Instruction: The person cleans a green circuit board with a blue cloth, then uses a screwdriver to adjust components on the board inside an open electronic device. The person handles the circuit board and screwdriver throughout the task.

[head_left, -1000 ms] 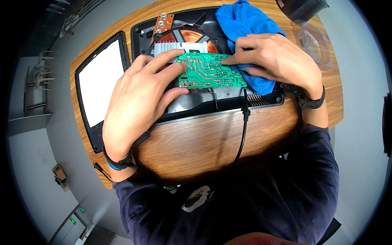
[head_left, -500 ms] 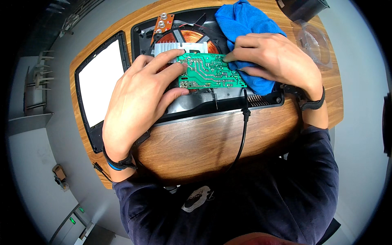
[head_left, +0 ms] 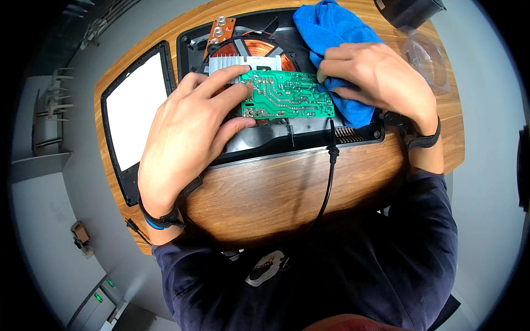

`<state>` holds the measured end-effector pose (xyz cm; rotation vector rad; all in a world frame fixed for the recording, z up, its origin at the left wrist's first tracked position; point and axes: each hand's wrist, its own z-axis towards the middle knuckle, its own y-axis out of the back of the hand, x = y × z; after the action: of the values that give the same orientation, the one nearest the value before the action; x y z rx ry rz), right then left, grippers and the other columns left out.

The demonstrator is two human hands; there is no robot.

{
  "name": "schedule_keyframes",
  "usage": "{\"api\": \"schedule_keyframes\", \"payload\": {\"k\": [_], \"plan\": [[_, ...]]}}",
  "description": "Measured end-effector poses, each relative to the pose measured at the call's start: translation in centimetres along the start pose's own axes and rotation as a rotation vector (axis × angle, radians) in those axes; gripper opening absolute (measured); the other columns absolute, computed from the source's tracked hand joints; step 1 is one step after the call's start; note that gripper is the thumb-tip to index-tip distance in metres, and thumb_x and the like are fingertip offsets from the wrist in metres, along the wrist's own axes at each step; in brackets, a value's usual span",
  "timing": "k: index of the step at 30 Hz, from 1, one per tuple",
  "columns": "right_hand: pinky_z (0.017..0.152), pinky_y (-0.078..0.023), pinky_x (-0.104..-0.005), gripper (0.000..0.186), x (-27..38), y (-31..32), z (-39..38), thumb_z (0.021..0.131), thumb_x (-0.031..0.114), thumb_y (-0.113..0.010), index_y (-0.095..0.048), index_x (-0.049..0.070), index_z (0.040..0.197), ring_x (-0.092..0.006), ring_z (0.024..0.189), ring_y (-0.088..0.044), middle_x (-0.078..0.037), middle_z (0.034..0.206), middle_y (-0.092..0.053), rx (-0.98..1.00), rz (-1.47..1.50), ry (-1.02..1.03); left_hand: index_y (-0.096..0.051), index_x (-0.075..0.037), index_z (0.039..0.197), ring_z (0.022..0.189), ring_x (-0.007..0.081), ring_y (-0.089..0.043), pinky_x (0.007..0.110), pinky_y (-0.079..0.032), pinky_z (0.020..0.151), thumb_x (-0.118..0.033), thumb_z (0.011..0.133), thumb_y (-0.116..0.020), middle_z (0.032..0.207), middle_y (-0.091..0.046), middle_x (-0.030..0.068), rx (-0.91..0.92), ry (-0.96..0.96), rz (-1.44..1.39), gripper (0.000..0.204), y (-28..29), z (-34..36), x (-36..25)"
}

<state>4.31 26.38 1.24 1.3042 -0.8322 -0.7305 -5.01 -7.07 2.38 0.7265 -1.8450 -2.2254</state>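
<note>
The board was above the open housing, with its green soldered side up, and it covered the lower part of the coil. Compared with half a second before, the right hand had moved toward the right end of the board, and the cloth had gone with it. So more of the soldered face was uncovered, and I judged that a wiping stroke had come to this end. The board itself had hardly moved.

The left hand had its grip on the left end of the board: the fingers lay over the upper corner and the thumb was at the lower one, only slightly spread. The grip of the right hand was closed on a fold of the cloth, with the fingertips at the board's right edge; how hard they pressed, I could not tell.

Just behind the board stood the heatsink. Farther out, the panel lay to the left on the worktop.
</note>
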Motion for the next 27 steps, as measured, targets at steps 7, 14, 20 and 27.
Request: {"api": "schedule_keyframes", "payload": {"k": [7, 14, 20, 27], "plan": [[0.095, -0.06, -0.049, 0.033, 0.9, -0.6, 0.9, 0.093, 0.014, -0.085, -0.073, 0.008, 0.123, -0.037, 0.112, -0.076, -0.011, 0.111, -0.077, -0.085, 0.092, 0.054, -0.08, -0.004, 0.128, 0.121, 0.0353, -0.07, 0.046, -0.06, 0.103, -0.026, 0.097, -0.087, 0.158, -0.071, 0.0067, 0.005, -0.003, 0.004, 0.039, 0.0, 0.1, -0.1], [0.092, -0.06, -0.0505, 0.033, -0.3, 0.4, -0.6, 0.092, 0.013, -0.086, -0.072, 0.006, 0.121, -0.0424, 0.11, -0.075, -0.016, 0.114, -0.077, 0.031, 0.068, -0.103, -0.079, -0.004, 0.128, 0.121, 0.0352, -0.07, 0.046, -0.06, 0.102, -0.025, 0.097, -0.088, 0.158, -0.071, 0.0067, 0.009, 0.003, -0.004, 0.039, 0.1, 0.0, -0.1], [0.091, -0.06, -0.0513, 0.035, 0.0, -0.5, -0.1, 0.089, 0.014, -0.087, -0.073, 0.005, 0.12, -0.0423, 0.112, -0.075, -0.015, 0.115, -0.077, -0.018, -0.009, -0.13, -0.08, -0.004, 0.129, 0.122, 0.0346, -0.071, 0.046, -0.061, 0.103, -0.026, 0.097, -0.087, 0.159, -0.07, 0.0063, 0.005, 0.003, 0.006, 0.04, -0.1, 0.1, 0.0], [0.09, -0.061, -0.0467, 0.032, 0.2, 1.0, -0.3, 0.078, 0.01, -0.092, -0.079, 0.007, 0.107, -0.0295, 0.11, -0.075, -0.006, 0.108, -0.074, 0.149, 0.145, 0.042, -0.08, -0.004, 0.128, 0.122, 0.0347, -0.071, 0.046, -0.061, 0.103, -0.027, 0.097, -0.088, 0.16, -0.071, 0.0062, -0.003, 0.009, 0.006, 0.039, 0.0, 0.0, -0.1]]}}
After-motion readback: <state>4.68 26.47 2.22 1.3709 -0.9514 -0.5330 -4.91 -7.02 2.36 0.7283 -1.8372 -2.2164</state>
